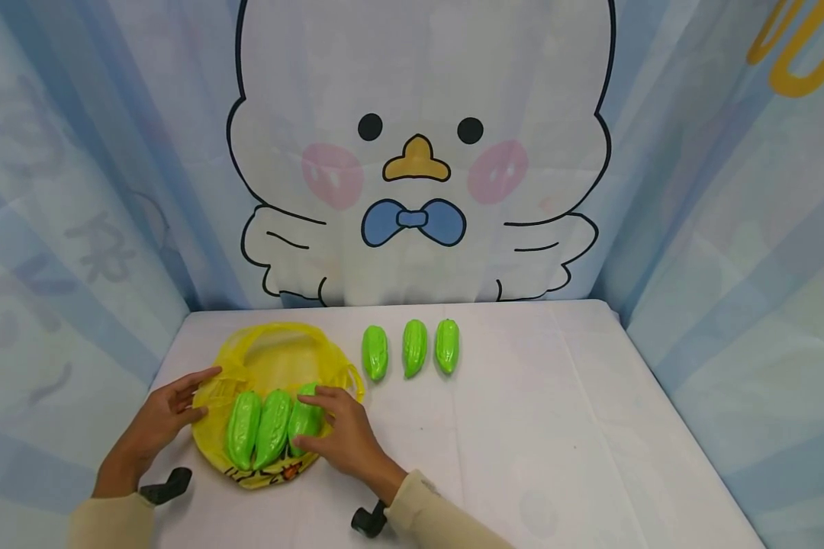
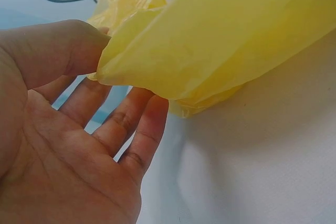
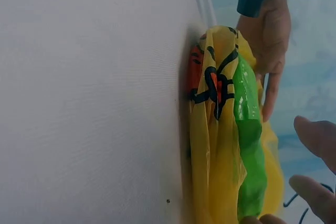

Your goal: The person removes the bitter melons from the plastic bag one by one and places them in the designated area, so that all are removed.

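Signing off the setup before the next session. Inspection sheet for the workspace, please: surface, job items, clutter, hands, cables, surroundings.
Surface: white-covered table, faint creases.
Job items: yellow bag with black and red print; three green pieces in or on it, unclear which; three loose green pieces in a row, right of the bag in the head view.
Clutter: a few small dark specks.
Hands: left hand pinches the bag's edge; right hand is over the rightmost piece at the bag, grip unclear. Dark fitting at each wrist.
Cables: nothing seen.
Surroundings: pale blue and white backdrop with cartoon character.
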The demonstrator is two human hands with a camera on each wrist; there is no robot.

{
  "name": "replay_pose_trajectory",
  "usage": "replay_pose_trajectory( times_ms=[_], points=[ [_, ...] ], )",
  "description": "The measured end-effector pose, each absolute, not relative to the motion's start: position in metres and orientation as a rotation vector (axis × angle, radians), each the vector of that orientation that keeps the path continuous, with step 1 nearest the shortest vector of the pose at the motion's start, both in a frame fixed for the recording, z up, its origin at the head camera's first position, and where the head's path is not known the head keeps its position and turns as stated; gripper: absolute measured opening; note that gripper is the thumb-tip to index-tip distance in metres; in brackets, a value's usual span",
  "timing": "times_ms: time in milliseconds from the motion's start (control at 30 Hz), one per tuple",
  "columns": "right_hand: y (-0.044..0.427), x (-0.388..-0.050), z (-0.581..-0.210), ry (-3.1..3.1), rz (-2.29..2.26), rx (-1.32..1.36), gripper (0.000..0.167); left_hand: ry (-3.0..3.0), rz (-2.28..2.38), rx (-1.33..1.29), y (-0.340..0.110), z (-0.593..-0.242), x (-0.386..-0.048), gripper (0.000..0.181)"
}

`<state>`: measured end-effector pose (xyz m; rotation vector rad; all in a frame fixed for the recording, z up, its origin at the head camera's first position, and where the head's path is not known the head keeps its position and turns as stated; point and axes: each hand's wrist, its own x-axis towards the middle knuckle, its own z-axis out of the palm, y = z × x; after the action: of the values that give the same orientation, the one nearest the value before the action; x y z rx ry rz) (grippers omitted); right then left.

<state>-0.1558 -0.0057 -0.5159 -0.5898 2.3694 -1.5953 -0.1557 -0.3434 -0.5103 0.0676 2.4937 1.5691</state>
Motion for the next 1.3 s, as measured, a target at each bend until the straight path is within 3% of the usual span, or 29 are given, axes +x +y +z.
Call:
replay_pose_trajectory(
  times_ms=[433,1300],
  points=[
    [-0.024,-0.154,-0.523,2.621,-1.406,-0.475,0.064,2.531,1.529,0.077,-0.342,-0.508,-0.158,0.069],
    [-0.010,-0.158,-0.519,2.561,-1.585,-0.515,0.061,2.512,1.533,0.059,-0.342,-0.510,-0.156,0.070]
  ],
)
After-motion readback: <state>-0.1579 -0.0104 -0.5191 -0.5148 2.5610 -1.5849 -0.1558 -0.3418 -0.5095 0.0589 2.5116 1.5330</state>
